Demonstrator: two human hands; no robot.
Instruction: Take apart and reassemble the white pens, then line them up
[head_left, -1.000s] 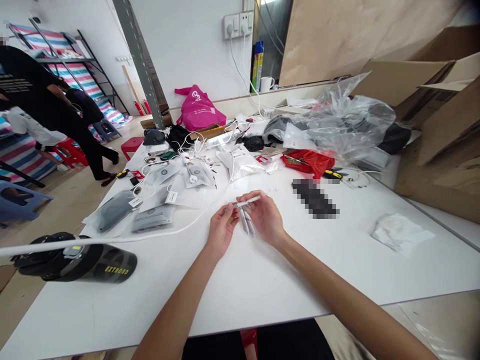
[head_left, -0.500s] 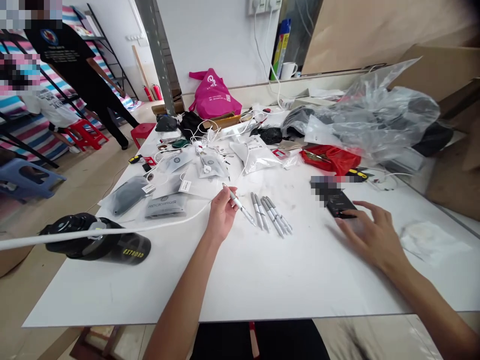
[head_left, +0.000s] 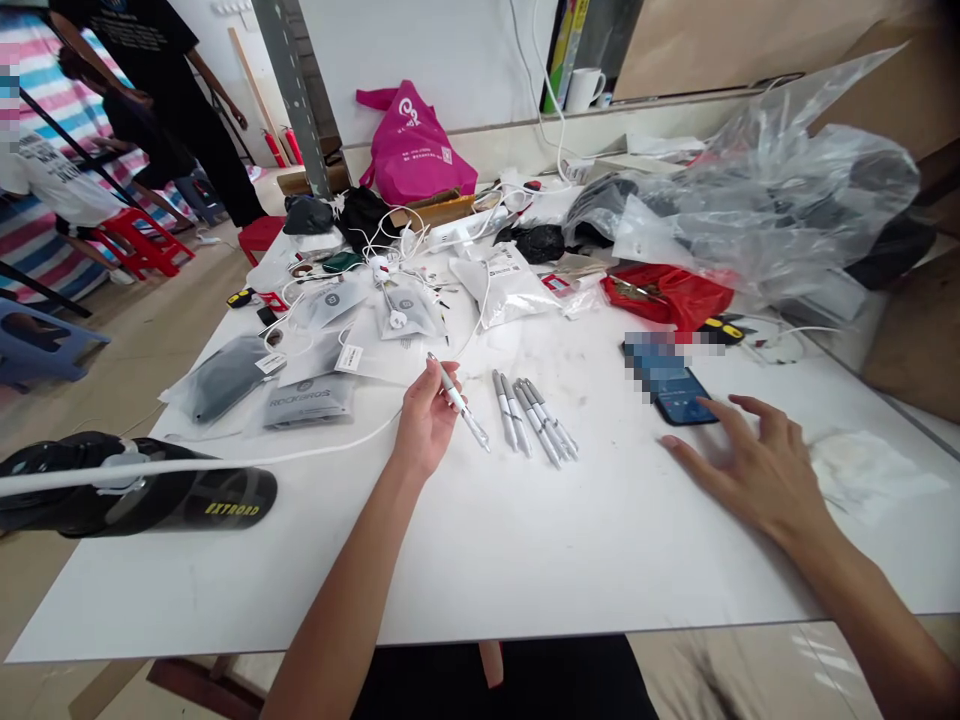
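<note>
Between the closed fingers of my left hand is a white pen with a grey end, slanted with its tip toward the lower right above the table. Just right of it, several similar white and grey pens lie side by side on the white table. My right hand is spread, palm down, beside a smartphone lying flat. Its index finger reaches the phone's lower right corner. The phone's screen is lit blue, with part of it blurred out.
A black bottle lies on its side at the left, a white cable crossing over it. Behind are clear-bagged pouches, a pink bag, a red bag and large plastic wrapping. People stand and sit at the far left.
The phone's screen has gone from dark to lit blue. My right hand has drawn slightly back to the right. My left hand still holds the pen, and the view has shifted a little.
</note>
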